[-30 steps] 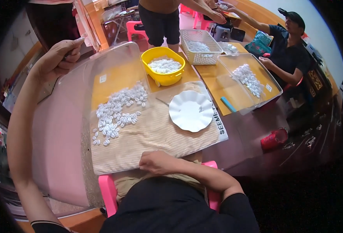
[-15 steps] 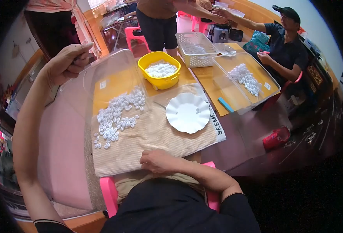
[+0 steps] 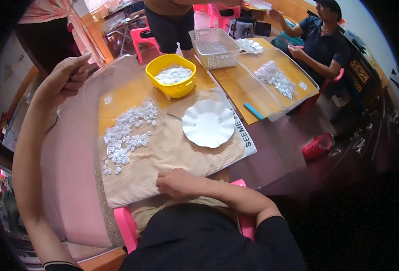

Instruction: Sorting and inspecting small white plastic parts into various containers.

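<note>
My left hand (image 3: pixel 66 79) is raised at the upper left, above the table's left side, its fingers curled and thumb and forefinger pressed together; whatever they hold is too small to tell. Low at the cloth's near edge, my right hand (image 3: pixel 177 182) is closed, with its fingertips hidden. Beyond it a tan ribbed cloth (image 3: pixel 163 149) covers the near tabletop. Many small white oval pieces (image 3: pixel 129 128) lie loose on the left, partly in a clear plastic tray (image 3: pixel 116 83). Right of them sits a white scalloped plate (image 3: pixel 208 124) with a few tiny dark bits on it.
Behind the plate stand a yellow basin (image 3: pixel 171 92) of white pieces and a pale perforated basket (image 3: pixel 215 61). At right, another clear tray (image 3: pixel 308 97) holds white pieces (image 3: pixel 276 79) near a blue-handled tool (image 3: pixel 253 111). One person (image 3: pixel 170 27) stands behind; another (image 3: pixel 323 40) sits at right.
The whole view has shifted slightly, moving the table leftward and up in it. The two other people's outstretched hands have parted. My left hand stays raised and my right hand stays low.
</note>
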{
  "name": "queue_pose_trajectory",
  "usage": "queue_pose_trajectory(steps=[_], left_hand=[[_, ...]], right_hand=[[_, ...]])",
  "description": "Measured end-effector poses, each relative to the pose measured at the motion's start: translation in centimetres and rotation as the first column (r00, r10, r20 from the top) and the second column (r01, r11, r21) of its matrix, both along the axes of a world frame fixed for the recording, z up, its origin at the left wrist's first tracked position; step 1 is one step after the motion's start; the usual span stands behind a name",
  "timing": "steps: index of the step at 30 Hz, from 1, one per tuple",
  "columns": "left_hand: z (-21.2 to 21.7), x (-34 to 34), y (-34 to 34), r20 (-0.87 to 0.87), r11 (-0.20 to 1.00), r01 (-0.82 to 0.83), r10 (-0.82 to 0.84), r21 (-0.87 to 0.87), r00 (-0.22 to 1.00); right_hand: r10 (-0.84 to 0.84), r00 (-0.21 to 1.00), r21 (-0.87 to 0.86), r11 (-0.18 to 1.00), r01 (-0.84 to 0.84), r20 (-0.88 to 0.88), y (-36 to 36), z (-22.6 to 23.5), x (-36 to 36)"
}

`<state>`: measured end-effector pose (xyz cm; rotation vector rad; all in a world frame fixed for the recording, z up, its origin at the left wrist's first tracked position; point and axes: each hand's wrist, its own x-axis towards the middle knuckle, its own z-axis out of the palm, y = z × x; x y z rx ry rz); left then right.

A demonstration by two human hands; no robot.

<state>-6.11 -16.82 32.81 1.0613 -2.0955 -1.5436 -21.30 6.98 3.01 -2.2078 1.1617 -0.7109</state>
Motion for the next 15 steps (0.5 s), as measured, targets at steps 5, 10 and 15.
queue_pose_trajectory(steps=[5, 10, 15], left_hand=[[-0.2, 0.0, -0.7, -0.054, 0.999, 0.026, -0.024, 0.040, 0.998], [0.1, 0.1, -0.7, -0.070, 0.999, -0.030, 0.031, 0.021, 0.997], [0.4, -1.0, 0.0, -0.018, 0.997, 0.023, -0.025, -0.070, 1.000]], right_hand=[[-0.041, 0.998, -0.004, 0.999, 0.041, 0.057, -0.1, -0.3, -0.1], [-0.050, 0.998, 0.040, 0.998, 0.049, 0.026, -0.1, -0.2, 0.1], [-0.039, 0.998, 0.026, 0.999, 0.037, 0.048, -0.2, -0.9, -0.4]])
